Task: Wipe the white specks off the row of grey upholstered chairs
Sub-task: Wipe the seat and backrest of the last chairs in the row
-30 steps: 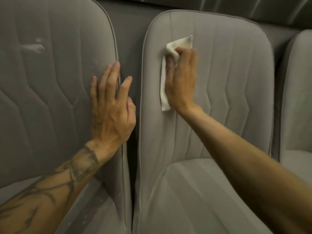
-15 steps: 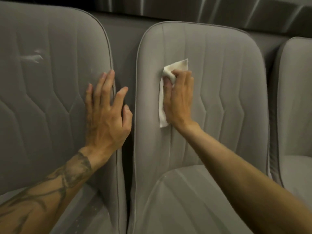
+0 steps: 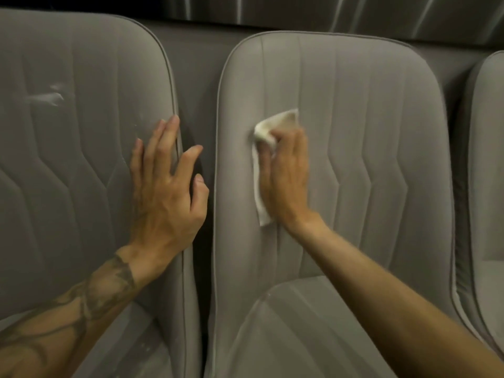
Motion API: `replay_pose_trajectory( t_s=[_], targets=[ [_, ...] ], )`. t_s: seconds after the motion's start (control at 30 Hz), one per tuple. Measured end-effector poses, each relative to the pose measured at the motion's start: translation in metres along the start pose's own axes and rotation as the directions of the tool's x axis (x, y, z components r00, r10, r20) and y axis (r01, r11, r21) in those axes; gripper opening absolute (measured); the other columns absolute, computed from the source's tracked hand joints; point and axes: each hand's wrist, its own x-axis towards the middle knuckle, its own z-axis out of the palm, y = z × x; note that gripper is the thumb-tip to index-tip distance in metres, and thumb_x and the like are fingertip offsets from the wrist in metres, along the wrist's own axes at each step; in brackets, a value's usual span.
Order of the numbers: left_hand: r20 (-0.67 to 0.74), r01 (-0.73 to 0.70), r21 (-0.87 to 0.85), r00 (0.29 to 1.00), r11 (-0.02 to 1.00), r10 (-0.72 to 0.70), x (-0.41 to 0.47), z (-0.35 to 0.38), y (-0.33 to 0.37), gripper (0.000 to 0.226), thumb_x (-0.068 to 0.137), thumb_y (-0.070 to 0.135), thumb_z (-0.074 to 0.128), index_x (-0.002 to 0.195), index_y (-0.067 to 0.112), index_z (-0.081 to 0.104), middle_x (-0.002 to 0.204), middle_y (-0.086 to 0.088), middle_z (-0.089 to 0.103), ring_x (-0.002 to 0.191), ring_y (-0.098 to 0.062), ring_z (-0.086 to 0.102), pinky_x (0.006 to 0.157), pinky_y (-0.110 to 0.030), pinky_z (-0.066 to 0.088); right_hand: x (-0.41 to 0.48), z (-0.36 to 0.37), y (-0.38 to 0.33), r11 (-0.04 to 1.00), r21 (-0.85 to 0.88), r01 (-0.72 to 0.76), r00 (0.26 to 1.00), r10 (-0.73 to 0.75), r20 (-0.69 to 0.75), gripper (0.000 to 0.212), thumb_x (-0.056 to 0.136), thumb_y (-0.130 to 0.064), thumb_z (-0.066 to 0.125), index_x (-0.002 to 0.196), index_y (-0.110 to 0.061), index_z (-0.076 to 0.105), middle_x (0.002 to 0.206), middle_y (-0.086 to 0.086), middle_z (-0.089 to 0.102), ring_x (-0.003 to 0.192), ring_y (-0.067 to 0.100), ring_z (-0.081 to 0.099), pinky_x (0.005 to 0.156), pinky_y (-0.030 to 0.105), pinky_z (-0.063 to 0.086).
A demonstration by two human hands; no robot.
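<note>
Grey upholstery: three chairs in a row before a dark panelled wall [image 3: 327, 12].
Rounded backrests, piped edges, zigzag stitched channels. The left chair [image 3: 81, 173] at 9 o'clock bore one white smear [image 3: 46, 96] at 10 and pale specks [image 3: 147, 347] on its seat at 7. The left hand [image 3: 166, 197] lay spread flat on its backrest edge, holding nothing. The right hand [image 3: 289, 175], blurred, pressed one crumpled white cloth [image 3: 275, 124] under a flat palm against the middle chair [image 3: 368, 132]. The right chair [image 3: 491, 159] was cropped at 3.

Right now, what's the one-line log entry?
phase: wiping | right hand: presses cloth on middle chair back | left hand: flat on left chair edge | pending: white smear on left chair
</note>
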Motion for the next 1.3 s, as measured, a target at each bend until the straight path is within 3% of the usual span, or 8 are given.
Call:
replay_pose_trajectory(
  t_s=[0.13,0.3,0.4,0.57,0.8,1.03,1.17,1.3],
  targets=[
    [0.003,-0.005,0.005,1.000,1.000,0.005,0.001,-0.001,0.000,0.046,0.093,0.021,0.049,0.137,0.009,0.059,0.170,-0.016,0.025,0.160,-0.031,0.017,0.129,-0.056,0.009,-0.026,-0.017,0.024,0.956,-0.117,0.268,0.956,-0.249,0.155,0.018,0.100,-0.022,0.058,0.111,-0.018,0.045,0.103,0.020,0.062,0.086,0.038,0.057,0.076,0.046,0.048],
    [-0.007,0.000,0.004,1.000,1.000,0.000,0.000,0.001,0.000,0.044,0.094,0.021,0.049,0.135,0.009,0.060,0.170,-0.015,0.026,0.160,-0.031,0.017,0.130,-0.054,0.009,0.037,-0.004,0.034,0.989,-0.119,-0.090,0.990,0.076,-0.115,0.018,0.101,-0.017,0.054,0.112,-0.003,0.061,0.110,0.021,0.060,0.096,0.039,0.057,0.086,0.051,0.047],
    [-0.011,-0.001,0.007,1.000,1.000,0.001,0.000,0.001,0.000,0.044,0.094,0.020,0.050,0.134,0.009,0.060,0.170,-0.015,0.026,0.160,-0.031,0.017,0.129,-0.056,0.010,0.005,0.001,0.005,0.997,0.077,-0.018,0.999,0.021,-0.036,0.015,0.103,-0.017,0.051,0.112,-0.006,0.056,0.108,0.013,0.056,0.093,0.032,0.056,0.082,0.050,0.049],
    [0.002,0.007,0.004,1.000,1.000,-0.007,0.000,-0.001,0.001,0.043,0.094,0.021,0.049,0.133,0.007,0.060,0.170,-0.016,0.025,0.160,-0.032,0.017,0.129,-0.057,0.010,-0.053,-0.021,-0.003,0.982,0.100,0.159,0.963,-0.177,0.204,0.016,0.100,-0.021,0.055,0.110,-0.013,0.046,0.103,0.018,0.057,0.087,0.034,0.056,0.073,0.048,0.049],
    [0.026,0.017,0.008,1.000,1.000,-0.017,0.000,-0.005,0.003,0.040,0.094,0.020,0.050,0.131,0.008,0.061,0.170,-0.016,0.024,0.160,-0.032,0.016,0.129,-0.058,0.009,0.015,-0.004,-0.020,0.991,0.134,-0.004,0.998,-0.005,0.069,0.016,0.102,-0.017,0.055,0.108,-0.003,0.059,0.106,0.013,0.055,0.091,0.028,0.054,0.078,0.047,0.048],
    [0.015,0.031,-0.005,0.999,1.000,-0.031,0.000,-0.005,0.004,0.037,0.095,0.017,0.049,0.129,0.007,0.061,0.170,-0.016,0.026,0.160,-0.032,0.017,0.129,-0.057,0.010,-0.084,-0.048,-0.021,0.901,0.204,0.384,0.804,-0.435,0.405,0.027,0.099,-0.026,0.059,0.120,-0.016,0.046,0.107,0.018,0.062,0.087,0.036,0.059,0.074,0.049,0.049],
    [0.026,0.026,-0.004,0.999,1.000,-0.026,-0.001,-0.004,0.002,0.037,0.095,0.016,0.050,0.129,0.007,0.060,0.171,-0.015,0.024,0.160,-0.032,0.016,0.129,-0.058,0.009,0.004,-0.015,-0.033,0.982,0.085,0.171,0.961,-0.185,0.204,0.022,0.100,-0.022,0.060,0.114,-0.007,0.053,0.108,0.019,0.058,0.092,0.033,0.058,0.077,0.049,0.050],
    [0.010,0.010,0.003,1.000,1.000,-0.010,-0.002,-0.002,0.001,0.035,0.094,0.015,0.052,0.127,0.009,0.059,0.170,-0.015,0.025,0.160,-0.032,0.017,0.129,-0.057,0.009,-0.013,-0.022,-0.040,0.985,0.167,0.041,0.968,-0.081,0.240,0.021,0.100,-0.017,0.060,0.112,0.000,0.059,0.108,0.015,0.055,0.093,0.024,0.056,0.078,0.038,0.051]
  ],
)
